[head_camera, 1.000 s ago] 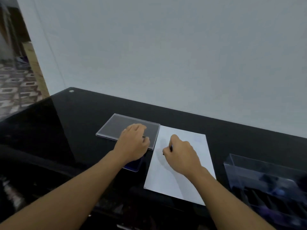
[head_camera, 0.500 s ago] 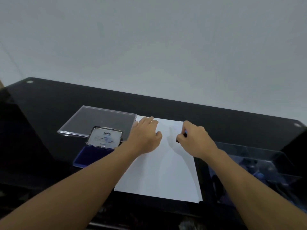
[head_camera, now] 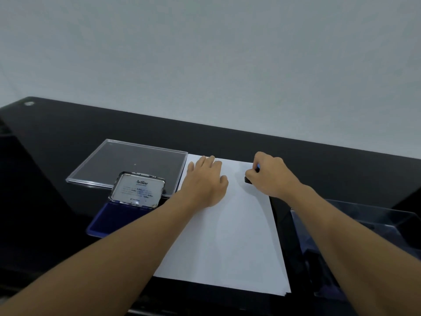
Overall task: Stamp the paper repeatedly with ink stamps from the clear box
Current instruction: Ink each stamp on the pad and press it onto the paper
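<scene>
A white sheet of paper [head_camera: 237, 236] lies on the black table [head_camera: 68, 137] in front of me. My left hand [head_camera: 205, 181] rests flat on its upper left part, fingers straight. My right hand [head_camera: 268, 174] grips a small dark stamp [head_camera: 248, 180] with a blue top and holds it down on the paper's upper right corner. The clear box [head_camera: 373, 226] stands at the right, half hidden by my right forearm, with dark stamps dimly visible inside.
An open blue ink pad [head_camera: 107, 217] with its metal lid [head_camera: 137, 189] raised sits left of the paper. Behind it lies a flat clear plastic lid [head_camera: 127, 163]. A plain grey wall rises behind the table.
My left hand left the ink pad and came to lie flat on the paper. My right hand carried the stamp up to the paper's upper right corner. The camera swung right.
</scene>
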Available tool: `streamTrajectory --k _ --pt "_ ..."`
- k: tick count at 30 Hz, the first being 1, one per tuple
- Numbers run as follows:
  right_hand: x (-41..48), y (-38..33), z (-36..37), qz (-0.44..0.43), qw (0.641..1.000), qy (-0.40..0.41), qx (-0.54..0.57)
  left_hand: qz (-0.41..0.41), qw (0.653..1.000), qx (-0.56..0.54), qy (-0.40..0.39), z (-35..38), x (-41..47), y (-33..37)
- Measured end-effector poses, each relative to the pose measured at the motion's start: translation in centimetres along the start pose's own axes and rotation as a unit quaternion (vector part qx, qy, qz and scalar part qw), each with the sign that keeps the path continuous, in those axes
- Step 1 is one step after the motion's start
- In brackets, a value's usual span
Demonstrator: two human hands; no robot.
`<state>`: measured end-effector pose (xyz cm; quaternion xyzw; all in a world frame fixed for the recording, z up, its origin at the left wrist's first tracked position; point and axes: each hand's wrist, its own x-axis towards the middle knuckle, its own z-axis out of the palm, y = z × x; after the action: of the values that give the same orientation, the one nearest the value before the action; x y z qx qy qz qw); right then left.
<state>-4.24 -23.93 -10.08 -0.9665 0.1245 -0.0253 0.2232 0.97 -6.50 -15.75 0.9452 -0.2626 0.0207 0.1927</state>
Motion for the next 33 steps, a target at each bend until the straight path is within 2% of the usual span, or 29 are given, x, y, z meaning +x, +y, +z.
streamTrajectory --k 18,33 --pt "1.2 -0.5 1.1 -0.009 0.999 -0.004 -0.042 0.013 0.998 0.042 0.051 1.5 -0.3 -0.5" --pt "0.7 -0.4 2.8 0.014 0.998 0.053 -0.031 0.015 0.998 0.04 0.048 1.4 -0.3 -0.4"
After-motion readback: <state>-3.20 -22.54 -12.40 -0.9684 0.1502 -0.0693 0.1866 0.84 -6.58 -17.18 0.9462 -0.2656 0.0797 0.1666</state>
